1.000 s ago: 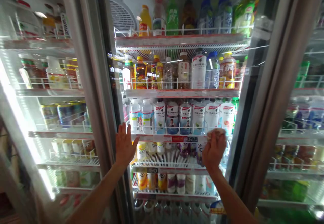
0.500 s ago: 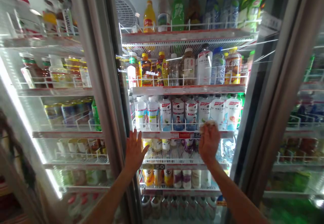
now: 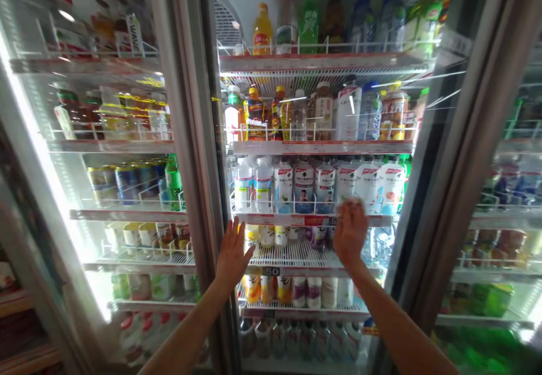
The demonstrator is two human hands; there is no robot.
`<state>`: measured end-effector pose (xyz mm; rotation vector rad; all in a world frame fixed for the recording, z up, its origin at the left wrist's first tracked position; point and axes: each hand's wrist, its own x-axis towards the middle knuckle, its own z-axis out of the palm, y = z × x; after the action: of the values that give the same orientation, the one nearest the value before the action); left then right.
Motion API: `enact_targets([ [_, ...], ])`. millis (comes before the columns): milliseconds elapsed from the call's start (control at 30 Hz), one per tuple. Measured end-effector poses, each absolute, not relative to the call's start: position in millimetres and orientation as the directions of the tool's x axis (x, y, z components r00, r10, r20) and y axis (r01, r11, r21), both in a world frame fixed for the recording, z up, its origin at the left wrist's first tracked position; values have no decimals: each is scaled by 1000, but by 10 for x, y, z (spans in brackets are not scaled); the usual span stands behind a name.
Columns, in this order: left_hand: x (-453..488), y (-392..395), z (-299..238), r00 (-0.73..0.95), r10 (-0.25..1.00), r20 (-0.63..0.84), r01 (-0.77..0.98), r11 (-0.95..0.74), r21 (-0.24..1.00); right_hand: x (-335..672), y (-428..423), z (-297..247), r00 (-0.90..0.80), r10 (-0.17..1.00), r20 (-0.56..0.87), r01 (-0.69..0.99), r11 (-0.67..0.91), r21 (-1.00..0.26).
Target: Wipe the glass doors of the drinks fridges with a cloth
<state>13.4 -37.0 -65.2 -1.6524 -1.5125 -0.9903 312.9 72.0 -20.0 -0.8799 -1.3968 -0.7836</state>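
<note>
My left hand (image 3: 232,253) is raised with its fingers spread, close to the left edge of the middle glass door; it seems to lie flat against the glass. My right hand (image 3: 350,236) is closed round a pale, crumpled cloth (image 3: 354,201), blurred by motion, held up against the same door near its right side. Behind the glass, a row of white-labelled bottles (image 3: 305,188) stands on a wire shelf with a red and white price strip (image 3: 279,220), level with my fingertips.
A metal door frame (image 3: 195,138) runs up left of my left hand, and another frame (image 3: 457,194) stands at the right. More shelves of bottles and cans (image 3: 127,183) show behind the left door. Juice bottles (image 3: 262,30) line the top shelf.
The view has shifted a little, so the left door frame and shelves appear further right. My left hand keeps its place by the door edge; my right hand and the cloth have hardly moved.
</note>
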Motion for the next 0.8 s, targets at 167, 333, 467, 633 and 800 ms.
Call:
enact_targets([
  [167,163,-367,-658,44,471,881,995,-99,4,2385,428,-544,-464,12,886,673,654,344],
  [333,154,-384,-669,22,486,874,997,-74,17,2844,644,-183,-371,-46,927,750,574,329],
  [467,203,-358,-696,3,475,880,998,-53,25,3150,842,181,28,-61,998,883,470,4],
  [633,247,-324,-718,-13,438,899,999,-40,34,2662,605,-298,-380,-37,924,719,617,320],
  [800,230,-350,-703,-2,466,885,999,-39,23,2512,533,-279,-609,-140,781,511,684,521],
])
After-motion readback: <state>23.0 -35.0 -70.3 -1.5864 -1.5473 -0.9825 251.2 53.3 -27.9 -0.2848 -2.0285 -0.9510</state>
